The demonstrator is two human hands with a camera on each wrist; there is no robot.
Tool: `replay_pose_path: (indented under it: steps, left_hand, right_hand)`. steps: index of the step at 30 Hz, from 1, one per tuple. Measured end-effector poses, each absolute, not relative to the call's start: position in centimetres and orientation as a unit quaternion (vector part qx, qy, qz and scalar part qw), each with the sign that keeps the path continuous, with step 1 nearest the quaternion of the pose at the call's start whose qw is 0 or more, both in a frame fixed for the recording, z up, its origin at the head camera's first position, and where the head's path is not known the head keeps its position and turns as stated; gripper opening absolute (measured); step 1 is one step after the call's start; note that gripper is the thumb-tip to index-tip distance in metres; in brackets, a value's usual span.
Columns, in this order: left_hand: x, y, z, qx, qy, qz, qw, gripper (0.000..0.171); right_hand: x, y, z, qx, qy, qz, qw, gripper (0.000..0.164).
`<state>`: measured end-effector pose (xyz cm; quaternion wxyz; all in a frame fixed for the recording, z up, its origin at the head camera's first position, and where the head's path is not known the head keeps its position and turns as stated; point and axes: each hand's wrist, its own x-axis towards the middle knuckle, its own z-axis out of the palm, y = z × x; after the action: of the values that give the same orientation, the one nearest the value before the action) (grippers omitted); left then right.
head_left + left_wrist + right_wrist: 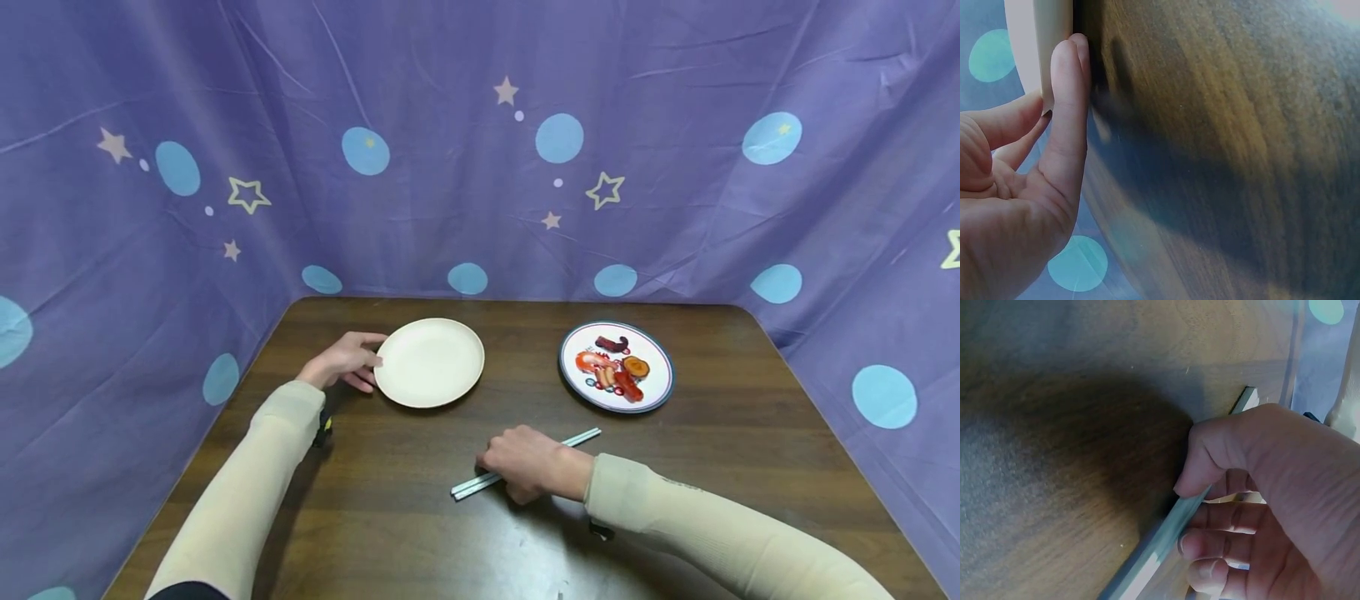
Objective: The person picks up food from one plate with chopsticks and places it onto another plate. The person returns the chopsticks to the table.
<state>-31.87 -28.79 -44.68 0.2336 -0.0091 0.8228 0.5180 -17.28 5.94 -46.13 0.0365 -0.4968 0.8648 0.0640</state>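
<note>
A plain cream plate [431, 362] is at the left of the table, and my left hand [347, 360] pinches its left rim. In the left wrist view the thumb lies on one side of the plate's edge [1038, 56] and the fingers on the other. Lower and right of it, my right hand [528, 461] grips a pair of pale green chopsticks [472, 486] near their middle. The right wrist view shows thumb and fingers around the chopsticks [1175, 519], close to the tabletop. Whether the plate is slightly raised I cannot tell.
A white plate with a blue rim [660, 375] stands at the right, bearing several food pieces [628, 386], among them a shrimp-like one [592, 361]. The brown wooden table [390, 517] is bordered by a purple star-patterned cloth [450, 225] at the back and sides.
</note>
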Motion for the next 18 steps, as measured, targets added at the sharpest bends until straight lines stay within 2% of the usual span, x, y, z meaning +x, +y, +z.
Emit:
replay_pose_path:
  steps: [8, 18]
  left_hand:
    - [-31.66, -28.8, -44.59, -0.009, 0.823, 0.518, 0.232, 0.068]
    - [-31.92, -28.81, -44.68, -0.006, 0.824, 0.516, 0.233, 0.07]
  right_hand:
    - [-17.02, 5.93, -45.95, -0.499, 0.863, 0.062, 0.051, 0.025]
    - [-16.77, 6.2, -46.21, -0.504, 0.86, 0.077, 0.025, 0.018]
